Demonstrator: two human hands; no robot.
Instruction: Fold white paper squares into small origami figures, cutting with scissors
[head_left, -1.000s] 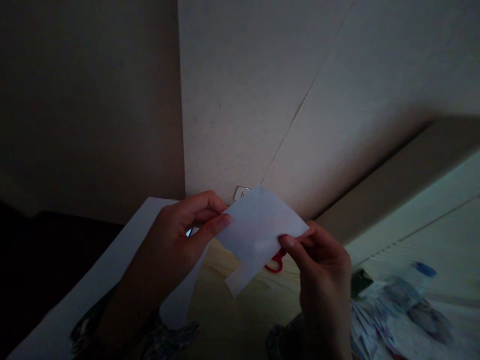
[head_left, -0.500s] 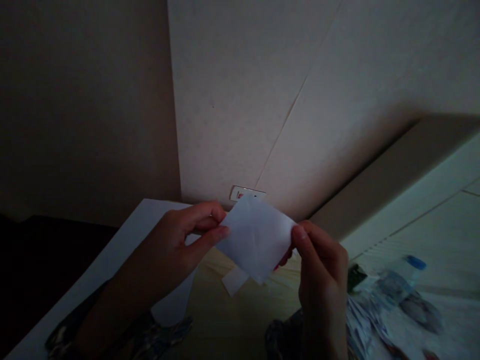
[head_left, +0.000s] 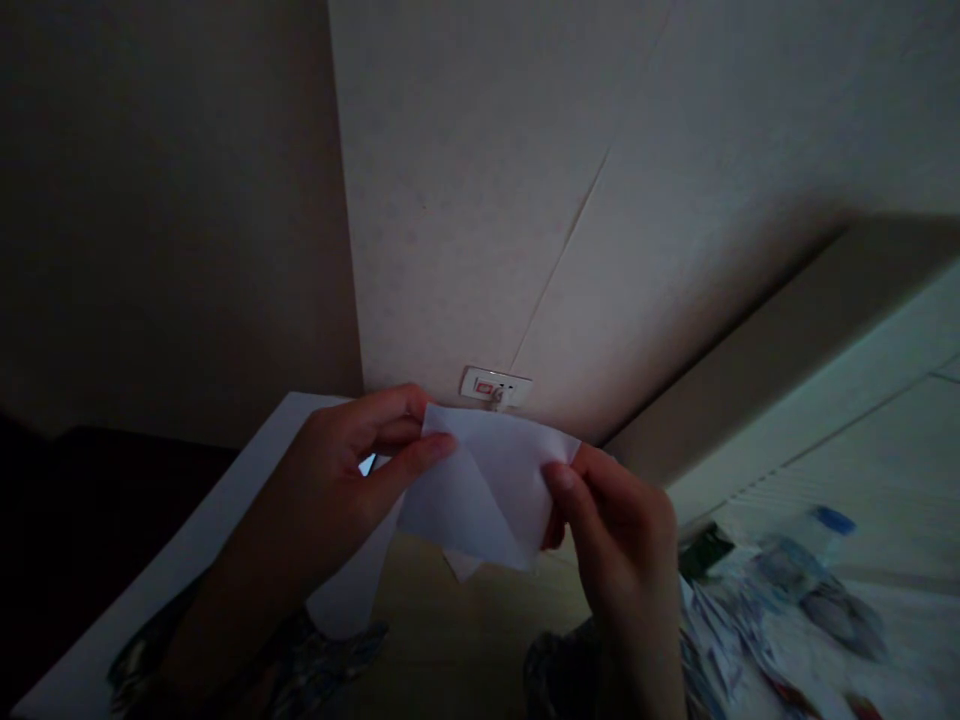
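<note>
A small white sheet of paper [head_left: 487, 490] with a diagonal crease hangs between my two hands, above a pale surface. My left hand [head_left: 375, 450] pinches its upper left part, thumb in front and fingers behind. At the upper right edge my right hand [head_left: 615, 520] grips it the same way. Below the held sheet, part of another white paper piece [head_left: 461, 565] sticks out. A larger white surface [head_left: 255, 490], perhaps a board or big sheet, lies under my left forearm.
A wall socket [head_left: 495, 386] with a plug in it sits low on the wall ahead. To the right, a plastic bottle [head_left: 806, 550] with a blue cap lies among crumpled papers [head_left: 720, 630] and a dark green packet [head_left: 705, 550]. A pale panel edge [head_left: 750, 400] runs along the right.
The sheet has turned from a diamond position to nearly level edges. Both hands have shifted their hold on it, my right hand moving slightly left. The socket is now uncovered.
</note>
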